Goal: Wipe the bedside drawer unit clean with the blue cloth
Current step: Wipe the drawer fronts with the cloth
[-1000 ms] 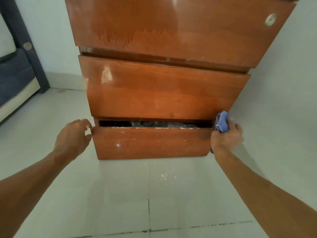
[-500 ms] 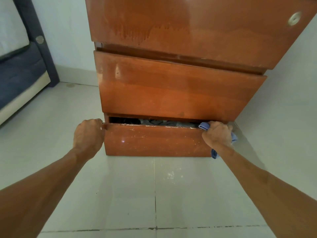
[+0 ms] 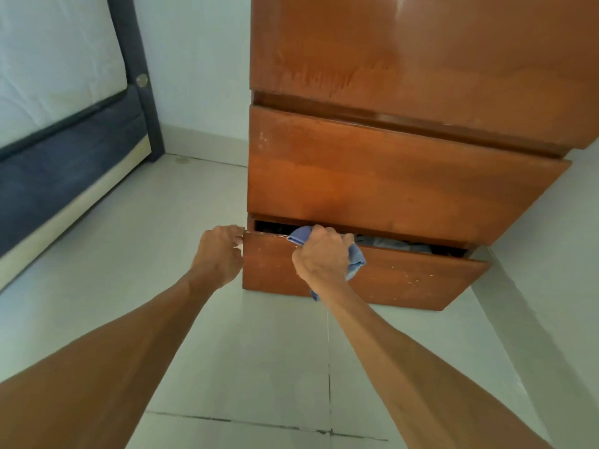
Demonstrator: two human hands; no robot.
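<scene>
The right hand is closed on the blue cloth, pressing it on the top edge of the bottom drawer, which stands slightly open. The left hand grips its left corner. White specks on this front suggest wiping is unfinished.

Bedside drawer unit: reddish-brown wood, three flat fronts, stands on the tiled floor. Bottom drawer pulled partly open, tilted, pale specks on its front, fabric visible inside. Blue cloth: bunched, pressed over the bottom drawer's top edge near its left end, a tail hanging down the front.
</scene>
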